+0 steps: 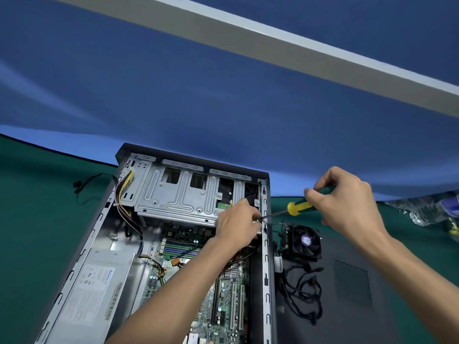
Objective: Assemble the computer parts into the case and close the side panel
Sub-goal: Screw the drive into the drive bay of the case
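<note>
Screwdriver (301, 204) work was under way at the open case (267, 244), which lay on its side mid-bench: the right hand (347, 202) gripped the handle, while the left hand (239, 225) pinched what looked like a small screw at the tip by the drive cage (178, 192). The screw seemed tiny and slippery, best pinched at its head. The fan (304, 242) rested on the side panel (360, 281) toward the bench's right edge, light but fragile, better lifted by its frame.

The big white label (99, 289) on my power supply (94, 294) carries blue brand lettering and rows of certification marks, all too small to read. The fan's purple hub sticker (306, 240) is unreadable too.
</note>
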A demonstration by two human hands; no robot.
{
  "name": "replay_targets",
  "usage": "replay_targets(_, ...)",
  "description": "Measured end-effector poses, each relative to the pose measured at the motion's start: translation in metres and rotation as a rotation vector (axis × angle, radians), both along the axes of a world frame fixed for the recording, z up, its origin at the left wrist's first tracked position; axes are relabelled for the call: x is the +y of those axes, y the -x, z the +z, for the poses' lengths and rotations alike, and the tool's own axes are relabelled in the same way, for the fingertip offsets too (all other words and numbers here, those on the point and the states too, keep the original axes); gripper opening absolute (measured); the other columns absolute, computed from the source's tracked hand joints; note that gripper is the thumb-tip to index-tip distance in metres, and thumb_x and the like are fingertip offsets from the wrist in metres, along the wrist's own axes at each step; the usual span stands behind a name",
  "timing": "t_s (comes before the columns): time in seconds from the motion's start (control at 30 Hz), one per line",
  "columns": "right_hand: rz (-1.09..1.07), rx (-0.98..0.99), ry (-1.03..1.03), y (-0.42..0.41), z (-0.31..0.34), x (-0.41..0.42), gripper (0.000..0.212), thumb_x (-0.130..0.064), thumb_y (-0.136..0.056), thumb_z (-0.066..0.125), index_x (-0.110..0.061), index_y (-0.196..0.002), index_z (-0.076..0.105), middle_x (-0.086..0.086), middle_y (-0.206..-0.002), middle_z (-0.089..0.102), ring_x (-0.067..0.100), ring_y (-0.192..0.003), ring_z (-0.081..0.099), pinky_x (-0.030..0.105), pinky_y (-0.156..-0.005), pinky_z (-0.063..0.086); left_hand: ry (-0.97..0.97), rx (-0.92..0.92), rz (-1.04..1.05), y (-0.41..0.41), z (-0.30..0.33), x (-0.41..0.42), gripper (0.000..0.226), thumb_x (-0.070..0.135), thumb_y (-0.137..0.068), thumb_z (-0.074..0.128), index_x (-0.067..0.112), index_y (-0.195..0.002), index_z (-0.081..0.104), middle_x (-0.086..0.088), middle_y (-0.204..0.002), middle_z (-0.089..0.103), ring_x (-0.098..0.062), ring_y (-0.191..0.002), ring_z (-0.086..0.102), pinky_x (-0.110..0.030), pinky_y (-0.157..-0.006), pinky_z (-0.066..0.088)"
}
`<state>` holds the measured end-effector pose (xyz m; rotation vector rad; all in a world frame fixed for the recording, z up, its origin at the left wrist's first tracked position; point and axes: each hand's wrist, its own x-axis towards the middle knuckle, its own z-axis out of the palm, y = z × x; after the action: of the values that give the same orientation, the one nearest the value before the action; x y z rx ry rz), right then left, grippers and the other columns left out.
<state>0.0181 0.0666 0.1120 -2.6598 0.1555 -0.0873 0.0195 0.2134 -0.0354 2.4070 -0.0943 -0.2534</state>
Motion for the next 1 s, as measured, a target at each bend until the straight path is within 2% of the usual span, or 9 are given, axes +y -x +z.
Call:
replay_targets(0.1,-0.008,0.006,-0.013,0.0,0.0,-0.001,0.019,-0.024,-0.079,0.068,-0.02,-0.073,0.051,0.01,-0.069,0.064,0.035,-0.055,0.062,0.037,-0.056,0.051,-0.02,-0.054,-0.033,-0.001,-0.005,-0.002,0.021,0.031,-0.087,0.065,0.026,-0.107,0.069,0.013,-0.089,0.046,-0.014,-0.076,0.056,-0.031,-0.072,0.049)
replay_targets(0.37,-0.043,0.018,-0.051,0.002,0.0,-0.006,0.018,-0.024,-0.078,0.069,-0.02,-0.072,0.052,0.009,-0.064,0.064,0.036,-0.054,0.061,0.036,-0.056,0.051,0.01,-0.064,0.051,-0.004,-0.009,-0.003,0.014,0.028,-0.09,0.062,0.021,-0.096,0.073,0.011,-0.095,0.062,-0.013,-0.084,0.06,-0.027,-0.071,0.047)
replay_targets(0.43,-0.083,0.005,-0.108,0.002,-0.001,-0.01,0.018,-0.022,-0.078,0.069,-0.019,-0.071,0.053,0.006,-0.06,0.062,0.029,-0.047,0.061,0.027,-0.047,0.047,0.227,0.055,0.191,-0.006,-0.008,0.002,0.011,0.022,-0.088,0.064,0.018,-0.09,0.074,0.009,-0.082,0.066,-0.011,-0.07,0.059,-0.025,-0.061,0.046)
replay_targets(0.5,-0.131,-0.005,-0.209,0.003,-0.004,-0.015,0.018,-0.017,-0.078,0.069,-0.016,-0.07,0.053,0.001,-0.051,0.057,0.02,-0.034,0.056,0.018,-0.035,0.038,0.631,0.276,0.391,-0.012,-0.003,0.012,0.008,0.011,-0.086,0.066,0.007,-0.089,0.073,0.001,-0.068,0.068,-0.012,-0.054,0.058,-0.025,-0.051,0.047)
replay_targets(0.6,-0.191,-0.03,-0.374,0.005,-0.009,-0.02,0.023,-0.014,-0.08,0.07,-0.013,-0.067,0.051,-0.006,-0.045,0.055,0.018,-0.03,0.05,0.016,-0.033,0.033,1.162,0.584,0.606,-0.021,0.009,0.03,0.011,-0.003,-0.082,0.066,-0.005,-0.093,0.067,-0.013,-0.074,0.069,-0.015,-0.058,0.065,-0.022,-0.053,0.053)
replay_targets(0.67,-0.215,-0.064,-0.444,0.008,-0.012,-0.021,0.025,-0.014,-0.08,0.071,-0.013,-0.066,0.05,-0.007,-0.049,0.058,0.018,-0.03,0.049,0.017,-0.032,0.033,1.384,0.726,0.649,-0.023,0.014,0.037,0.013,-0.006,-0.082,0.063,-0.007,-0.095,0.062,-0.015,-0.075,0.069,-0.019,-0.064,0.067,-0.024,-0.056,0.056)
replay_targets(0.73,-0.225,-0.087,-0.487,0.01,-0.015,-0.021,0.025,-0.015,-0.081,0.071,-0.013,-0.068,0.05,-0.006,-0.051,0.059,0.017,-0.03,0.049,0.017,-0.032,0.033,1.494,0.812,0.654,-0.023,0.017,0.04,0.008,-0.007,-0.085,0.06,-0.007,-0.092,0.061,-0.015,-0.07,0.068,-0.02,-0.064,0.067,-0.028,-0.056,0.057)
replay_targets(0.87,-0.237,-0.118,-0.571,0.013,-0.017,-0.02,0.026,-0.013,-0.082,0.071,-0.014,-0.068,0.049,0.0,-0.054,0.062,0.018,-0.03,0.047,0.016,-0.032,0.031,1.563,0.909,0.665,-0.023,0.023,0.041,0.006,-0.003,-0.088,0.057,-0.005,-0.09,0.062,-0.016,-0.067,0.068,-0.023,-0.069,0.066,-0.032,-0.054,0.058)
replay_targets(1.0,-0.246,-0.144,-0.642,0.015,-0.018,-0.017,0.025,-0.01,-0.082,0.07,-0.011,-0.069,0.048,-0.003,-0.054,0.063,0.018,-0.03,0.046,0.017,-0.031,0.031,1.64,0.967,0.689,-0.023,0.028,0.041,0.006,-0.002,-0.088,0.057,-0.005,-0.088,0.062,-0.017,-0.069,0.068,-0.026,-0.078,0.065,-0.036,-0.061,0.054)
